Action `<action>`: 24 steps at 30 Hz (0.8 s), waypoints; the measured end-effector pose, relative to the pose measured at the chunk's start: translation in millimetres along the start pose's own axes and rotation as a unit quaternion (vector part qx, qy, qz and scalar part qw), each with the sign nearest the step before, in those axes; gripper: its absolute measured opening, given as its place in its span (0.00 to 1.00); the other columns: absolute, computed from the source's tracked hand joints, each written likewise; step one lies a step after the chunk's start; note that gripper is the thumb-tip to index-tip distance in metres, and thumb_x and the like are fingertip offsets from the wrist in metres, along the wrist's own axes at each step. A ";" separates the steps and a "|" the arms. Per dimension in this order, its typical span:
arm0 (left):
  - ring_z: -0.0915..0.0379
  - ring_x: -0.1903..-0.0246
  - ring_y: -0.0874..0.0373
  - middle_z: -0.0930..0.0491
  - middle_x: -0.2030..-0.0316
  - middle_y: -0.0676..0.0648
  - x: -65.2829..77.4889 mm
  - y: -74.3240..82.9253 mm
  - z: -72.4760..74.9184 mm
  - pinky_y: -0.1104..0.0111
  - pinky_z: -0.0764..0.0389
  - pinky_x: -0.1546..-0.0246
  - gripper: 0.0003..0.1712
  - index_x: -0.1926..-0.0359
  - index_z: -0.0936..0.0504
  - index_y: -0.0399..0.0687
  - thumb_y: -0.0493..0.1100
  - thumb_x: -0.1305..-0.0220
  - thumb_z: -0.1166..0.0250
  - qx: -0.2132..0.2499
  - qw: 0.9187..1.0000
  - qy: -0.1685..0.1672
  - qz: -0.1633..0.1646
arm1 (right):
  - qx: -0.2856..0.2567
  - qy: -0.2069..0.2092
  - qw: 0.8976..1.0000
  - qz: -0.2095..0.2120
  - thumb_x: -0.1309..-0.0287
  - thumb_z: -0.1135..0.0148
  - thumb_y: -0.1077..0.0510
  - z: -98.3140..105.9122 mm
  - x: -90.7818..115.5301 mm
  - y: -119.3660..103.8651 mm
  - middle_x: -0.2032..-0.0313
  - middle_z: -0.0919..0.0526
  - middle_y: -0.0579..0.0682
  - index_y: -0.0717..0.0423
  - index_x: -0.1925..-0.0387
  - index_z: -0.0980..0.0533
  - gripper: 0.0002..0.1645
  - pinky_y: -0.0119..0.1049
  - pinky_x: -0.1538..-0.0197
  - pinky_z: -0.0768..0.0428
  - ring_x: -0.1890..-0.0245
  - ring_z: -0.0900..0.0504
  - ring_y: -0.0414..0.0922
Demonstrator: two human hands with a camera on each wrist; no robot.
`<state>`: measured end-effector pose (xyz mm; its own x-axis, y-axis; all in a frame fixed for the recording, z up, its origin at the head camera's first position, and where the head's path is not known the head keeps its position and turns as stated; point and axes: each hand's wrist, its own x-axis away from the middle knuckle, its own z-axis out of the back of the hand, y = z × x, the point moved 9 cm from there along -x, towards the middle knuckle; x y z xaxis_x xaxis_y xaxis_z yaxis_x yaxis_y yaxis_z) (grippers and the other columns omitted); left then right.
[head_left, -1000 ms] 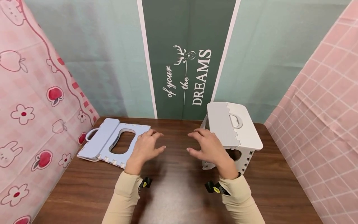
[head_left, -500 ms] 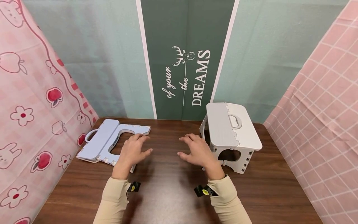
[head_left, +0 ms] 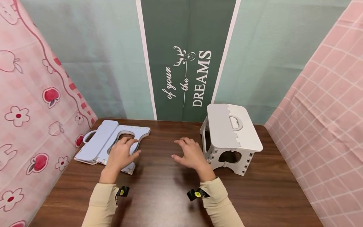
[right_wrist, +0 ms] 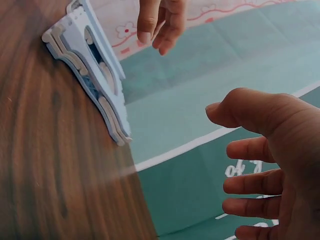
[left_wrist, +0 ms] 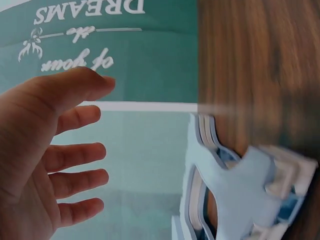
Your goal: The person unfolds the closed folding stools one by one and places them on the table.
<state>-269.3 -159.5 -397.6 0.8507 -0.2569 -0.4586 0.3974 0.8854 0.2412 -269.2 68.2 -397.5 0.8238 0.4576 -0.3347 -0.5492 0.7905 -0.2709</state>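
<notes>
A pale blue folding step stool [head_left: 105, 140] lies folded flat on the left of the table, its carry handle pointing left. My left hand [head_left: 122, 154] hovers over its right part and hides some of the oval opening; the fingers are relaxed and hold nothing. To the right stands a white and grey folding stool [head_left: 233, 129], unfolded upright with a handle in its top. Just left of that stool my right hand [head_left: 190, 155] is held in the air, thumb apart from loosely bent fingers, nothing in it. In the left wrist view the blue stool [left_wrist: 235, 187] shows beyond the hand.
The dark wood table [head_left: 161, 189] reaches back to a green curtain [head_left: 184, 31] with printed words. Pink patterned cloth [head_left: 31, 119] hangs along the left side, and pink checked cloth [head_left: 317, 119] along the right. A black strap [head_left: 195, 194] sits at the right wrist.
Both hands have drifted left: the left one from beside the blue stool to over it, the right one away from the white stool. Both stools stay put; the head view shifts slightly.
</notes>
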 end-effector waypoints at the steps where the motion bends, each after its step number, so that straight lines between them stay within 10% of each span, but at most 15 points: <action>1: 0.28 0.62 0.37 0.25 0.56 0.36 1.6 -4.2 0.5 0.45 0.28 0.67 0.25 0.55 0.20 0.40 0.47 0.54 0.28 0.000 1.000 0.001 0.003 | -0.005 -0.005 1.000 0.002 0.54 0.34 0.42 -3.9 -1.4 -2.5 0.52 0.25 0.53 0.52 0.47 0.25 0.33 0.49 0.56 0.29 0.53 0.27 0.53; 24: 0.32 0.57 0.30 0.29 0.53 0.29 31.2 -82.1 6.8 0.41 0.31 0.63 0.26 0.50 0.24 0.36 0.45 0.49 0.31 0.044 0.990 -0.013 0.134 | -0.059 -0.086 0.995 0.011 0.52 0.36 0.40 -76.8 -15.3 -43.9 0.48 0.27 0.51 0.49 0.42 0.29 0.36 0.48 0.51 0.30 0.48 0.29 0.51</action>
<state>-273.1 -242.8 -425.9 0.9379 -0.0282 -0.3456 0.1831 0.8867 0.4245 -268.5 -4.8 -449.8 0.8173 0.5454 -0.1861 -0.5723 0.7304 -0.3727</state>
